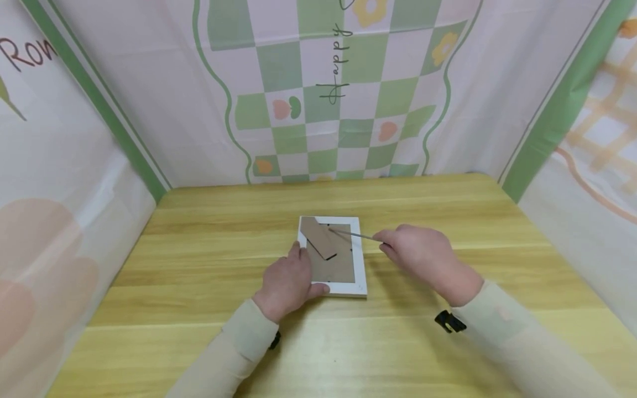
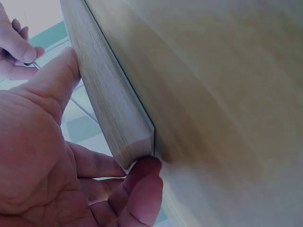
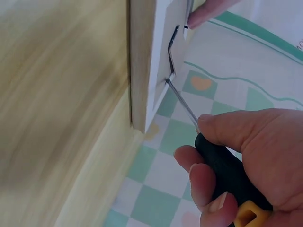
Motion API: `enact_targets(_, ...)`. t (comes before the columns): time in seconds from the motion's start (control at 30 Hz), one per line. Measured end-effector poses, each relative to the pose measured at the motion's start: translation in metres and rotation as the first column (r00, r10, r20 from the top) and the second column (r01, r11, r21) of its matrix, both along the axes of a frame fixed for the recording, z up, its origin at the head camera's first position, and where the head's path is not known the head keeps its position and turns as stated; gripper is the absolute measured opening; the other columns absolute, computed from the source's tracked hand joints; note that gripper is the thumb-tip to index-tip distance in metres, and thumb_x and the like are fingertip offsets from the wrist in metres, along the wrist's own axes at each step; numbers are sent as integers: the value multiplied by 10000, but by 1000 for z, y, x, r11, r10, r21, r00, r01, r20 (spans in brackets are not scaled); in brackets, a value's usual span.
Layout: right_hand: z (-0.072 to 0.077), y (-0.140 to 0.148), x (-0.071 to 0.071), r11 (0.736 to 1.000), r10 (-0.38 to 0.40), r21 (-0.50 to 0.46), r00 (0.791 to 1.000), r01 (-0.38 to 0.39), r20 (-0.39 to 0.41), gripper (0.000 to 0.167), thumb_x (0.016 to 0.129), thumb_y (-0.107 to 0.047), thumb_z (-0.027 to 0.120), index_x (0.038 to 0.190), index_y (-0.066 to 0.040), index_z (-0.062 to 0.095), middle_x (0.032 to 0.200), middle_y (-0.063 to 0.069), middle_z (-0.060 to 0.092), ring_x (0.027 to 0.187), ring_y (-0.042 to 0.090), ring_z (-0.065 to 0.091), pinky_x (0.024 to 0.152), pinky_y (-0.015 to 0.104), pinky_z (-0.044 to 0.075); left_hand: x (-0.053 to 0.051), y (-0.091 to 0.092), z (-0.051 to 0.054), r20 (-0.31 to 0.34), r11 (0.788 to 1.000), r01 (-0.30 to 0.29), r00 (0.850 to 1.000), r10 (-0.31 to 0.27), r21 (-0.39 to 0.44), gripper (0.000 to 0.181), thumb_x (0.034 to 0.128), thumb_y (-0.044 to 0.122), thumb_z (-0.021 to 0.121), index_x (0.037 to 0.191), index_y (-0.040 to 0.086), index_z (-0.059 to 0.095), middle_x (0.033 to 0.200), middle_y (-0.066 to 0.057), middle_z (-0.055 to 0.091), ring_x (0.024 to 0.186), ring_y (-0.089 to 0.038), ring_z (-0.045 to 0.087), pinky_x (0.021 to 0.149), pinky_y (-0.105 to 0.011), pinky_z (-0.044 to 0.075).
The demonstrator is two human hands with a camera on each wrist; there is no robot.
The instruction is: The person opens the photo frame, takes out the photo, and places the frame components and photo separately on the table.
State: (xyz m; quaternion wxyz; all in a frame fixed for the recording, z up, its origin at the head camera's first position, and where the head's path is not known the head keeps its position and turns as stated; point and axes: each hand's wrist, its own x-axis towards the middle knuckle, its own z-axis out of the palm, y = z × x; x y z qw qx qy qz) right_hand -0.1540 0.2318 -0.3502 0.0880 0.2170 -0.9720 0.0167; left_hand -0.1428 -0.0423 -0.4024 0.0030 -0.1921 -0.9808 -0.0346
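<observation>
Wood-grain table (image 1: 199,249): left fingers (image 2: 147,191) part-curled, gripping picture frame (image 1: 343,268); right fingers (image 3: 202,184) curled snugly round screwdriver (image 3: 225,165) handle.

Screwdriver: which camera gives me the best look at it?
Right wrist view: the screwdriver shows its dark handle and metal shaft. Head view shows the shaft, the right hand hiding most of the handle; left wrist view, only bits of shaft.

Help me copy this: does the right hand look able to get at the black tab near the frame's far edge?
Probably yes: the right hand holds a screwdriver with its tip close by the black tab, and the stand flap doesn't cover it.
</observation>
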Motion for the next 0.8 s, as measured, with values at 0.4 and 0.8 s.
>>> enact_targets(0.4, -14, -15, 9, 997, 50, 61, 979, -39, -196, 231, 877, -158, 829, 1101, -185, 777, 699, 40, 616, 513, 159, 526, 369, 333, 419, -7, 0, 1, 105, 1000, -6, 994, 4, 20, 1042, 855, 686, 732, 1449, -139, 503, 1559, -322, 445, 842, -336, 731, 564, -372, 589)
enact_targets(0.8, -26, -22, 11, 989, 139, 91, 935, -115, -328, 112, 883, -66, 792, 967, -110, 733, 580, 4, 402, 457, 105, 330, 325, 288, 339, -9, -1, -1, 107, 1000, -1, 994, -2, 27, 1055, 861, 695, 712, 1465, -139, 482, 1575, -320, 425, 1221, -436, 620, 881, -477, 604)
